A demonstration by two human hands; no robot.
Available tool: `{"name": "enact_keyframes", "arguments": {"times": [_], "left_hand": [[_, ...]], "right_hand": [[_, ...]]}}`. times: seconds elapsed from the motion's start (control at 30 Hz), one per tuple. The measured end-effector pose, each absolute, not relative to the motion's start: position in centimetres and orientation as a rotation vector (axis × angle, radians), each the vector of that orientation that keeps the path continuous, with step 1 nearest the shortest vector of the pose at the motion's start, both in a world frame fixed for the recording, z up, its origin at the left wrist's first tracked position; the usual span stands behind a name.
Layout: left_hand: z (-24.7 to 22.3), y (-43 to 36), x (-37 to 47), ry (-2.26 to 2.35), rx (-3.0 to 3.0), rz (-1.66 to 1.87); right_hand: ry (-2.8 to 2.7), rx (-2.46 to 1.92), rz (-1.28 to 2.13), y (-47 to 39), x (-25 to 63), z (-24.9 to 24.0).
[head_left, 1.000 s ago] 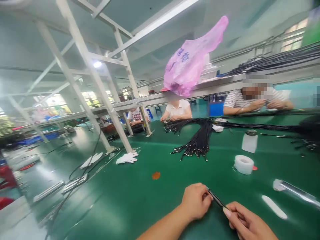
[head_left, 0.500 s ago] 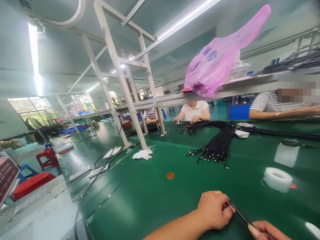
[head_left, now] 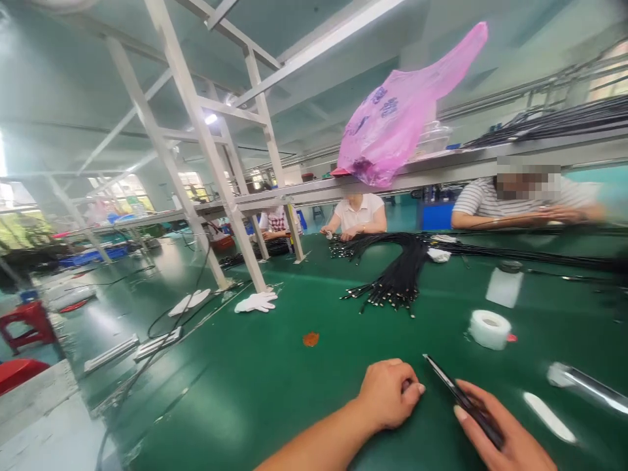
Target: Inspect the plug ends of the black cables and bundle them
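Observation:
My left hand (head_left: 391, 394) rests curled on the green table (head_left: 245, 379), thumb pressed against the fingers. Whatever it may hold is hidden. Close by on the right, my right hand (head_left: 505, 428) grips a slim black tool with a pointed silvery tip (head_left: 468, 402); its exact kind is unclear. The tip points up and left, slightly apart from my left hand. Beyond my hands lies a fanned bundle of black cables (head_left: 400, 275) with metal ends. A roll of clear tape (head_left: 489, 329) sits behind my right hand.
An orange-brown patch (head_left: 311, 339) marks the table, and a white glove (head_left: 256, 301) lies by a metal post. A clear jar (head_left: 505, 284) and a shiny tube (head_left: 593, 387) are at the right. Co-workers sit across. Above, a pink bag (head_left: 387, 124) hangs over the shelf edge.
My hands have come apart: the black tool's tip, earlier at my left fingers, is now free of them. My view has shifted rightward, bringing the shiny tube into sight.

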State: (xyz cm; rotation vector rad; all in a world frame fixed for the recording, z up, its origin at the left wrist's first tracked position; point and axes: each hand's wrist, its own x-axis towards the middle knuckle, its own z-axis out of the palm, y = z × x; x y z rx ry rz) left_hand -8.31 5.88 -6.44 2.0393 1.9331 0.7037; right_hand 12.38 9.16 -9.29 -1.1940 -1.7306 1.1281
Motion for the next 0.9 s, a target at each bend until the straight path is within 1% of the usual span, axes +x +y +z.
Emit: {"name": "enact_keyframes", "arguments": {"times": [0.1, 0.2, 0.9], "left_hand": [[-6.2, 6.0, -8.3, 1.910, 2.025, 0.732], [-5.9, 6.2, -8.3, 1.899, 2.010, 0.750], [-4.8, 6.3, -8.1, 1.894, 2.000, 0.730]], "right_hand": [[-1.754, -1.150, 0.935, 9.0, 12.3, -8.4], [-1.799, -1.153, 0.852, 8.8, 11.9, -8.3], [-1.927, -1.048, 0.992, 8.3, 11.7, -7.2]]}}
